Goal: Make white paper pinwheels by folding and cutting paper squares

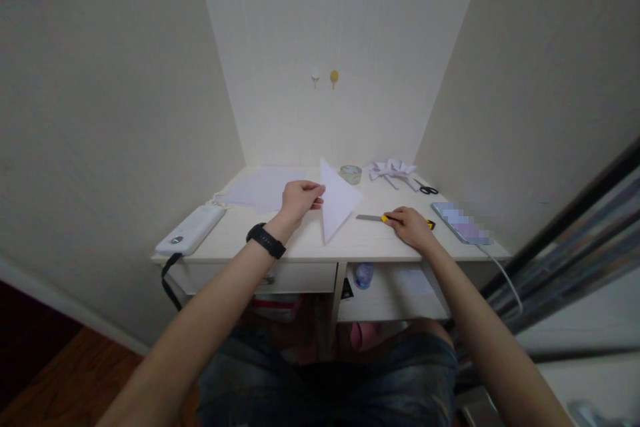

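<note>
While sitting close, with blue-jeans knees (330, 373) tucked under the pale wooden desk (300, 248), reaches both bare arms forward, hands well apart. Just under the desk top, a small blue plastic bottle (364, 273) on an open shelf, likely stored there out of the way. Wears a black band (266, 240) on the left wrist.

Pinches with the left hand (300, 199) one edge of a white paper folded into a triangle (339, 201), fingers shut on it, tilting it up off the desk, maybe to keep the creases in view. Lays the right hand (413, 227) over the yellow-and-black handle of a box knife with a silver blade (373, 217), blade pointing away from the fingers. Cannot tell whether gripped or only pressed down.

At the desk's left edge, a long white power bank (190, 230); at the right edge, a flat phone (463, 223) on a white cable. Both seemingly pushed aside to leave room in the middle.

Farther back, loose white paper sheets (263, 188) lying flat, a roll of clear tape (351, 174), a bunch of folded white paper shapes (391, 169) and black-handled scissors (427, 189), all in reach yet clear of the hands.
</note>
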Available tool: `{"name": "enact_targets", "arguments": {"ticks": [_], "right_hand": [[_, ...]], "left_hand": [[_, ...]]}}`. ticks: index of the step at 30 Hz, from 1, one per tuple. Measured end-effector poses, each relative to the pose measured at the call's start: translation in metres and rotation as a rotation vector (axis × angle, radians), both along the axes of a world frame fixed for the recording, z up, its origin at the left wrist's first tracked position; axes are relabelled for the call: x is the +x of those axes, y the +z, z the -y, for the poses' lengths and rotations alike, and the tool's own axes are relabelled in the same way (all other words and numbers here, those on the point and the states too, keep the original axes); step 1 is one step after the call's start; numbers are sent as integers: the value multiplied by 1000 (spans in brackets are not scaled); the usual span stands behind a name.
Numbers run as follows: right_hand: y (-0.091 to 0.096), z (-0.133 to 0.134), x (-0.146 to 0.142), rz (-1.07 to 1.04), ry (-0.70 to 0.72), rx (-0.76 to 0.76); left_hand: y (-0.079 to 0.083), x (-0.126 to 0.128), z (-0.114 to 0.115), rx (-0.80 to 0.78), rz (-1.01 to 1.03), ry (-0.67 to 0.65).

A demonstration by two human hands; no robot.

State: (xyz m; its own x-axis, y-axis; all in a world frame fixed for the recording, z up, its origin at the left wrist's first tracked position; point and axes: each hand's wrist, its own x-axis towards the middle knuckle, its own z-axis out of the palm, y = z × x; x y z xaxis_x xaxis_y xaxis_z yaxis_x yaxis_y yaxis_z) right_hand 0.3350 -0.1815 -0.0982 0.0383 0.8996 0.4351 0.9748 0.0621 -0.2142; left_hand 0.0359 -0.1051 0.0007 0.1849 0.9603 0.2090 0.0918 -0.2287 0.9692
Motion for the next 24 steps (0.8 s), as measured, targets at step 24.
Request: {"name": "enact_targets", "arguments": {"ticks": [24], "right_hand": [[9, 6, -50, 148, 96, 71]], "left_hand": [[-78, 4, -11, 597, -1249, -317]]}}
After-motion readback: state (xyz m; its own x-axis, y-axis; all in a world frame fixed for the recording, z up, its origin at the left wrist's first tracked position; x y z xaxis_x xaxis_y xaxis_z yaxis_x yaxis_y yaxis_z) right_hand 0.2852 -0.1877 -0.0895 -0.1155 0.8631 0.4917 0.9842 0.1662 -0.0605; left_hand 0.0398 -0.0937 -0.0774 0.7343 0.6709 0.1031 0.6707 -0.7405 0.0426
